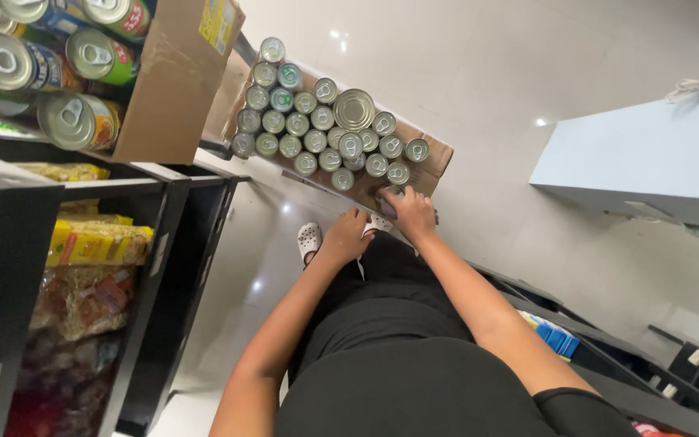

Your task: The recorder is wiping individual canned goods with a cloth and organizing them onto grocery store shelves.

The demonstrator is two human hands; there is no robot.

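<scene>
Head view: your right hand (413,214) was down at the near edge of the cardboard tray (434,166) on the floor, fingers curled around a can (388,197) at that edge, so it was closed on that can. Your left hand (348,236) sat just beside it at the tray's near side; couldn't tell if it was gripping anything or just resting, since the fingers were hidden. The tray was packed with upright cans (294,123) with pull-tab lids, plus one wider can (354,109) near the middle. A white clog (309,240) showed just left of your left hand. Dark shelving (163,267) stood to your left with yellow packets (95,241), and an open carton (173,81) of cans lying on their sides sat on top. A pale blue box (649,154) stood well apart on the right.
</scene>
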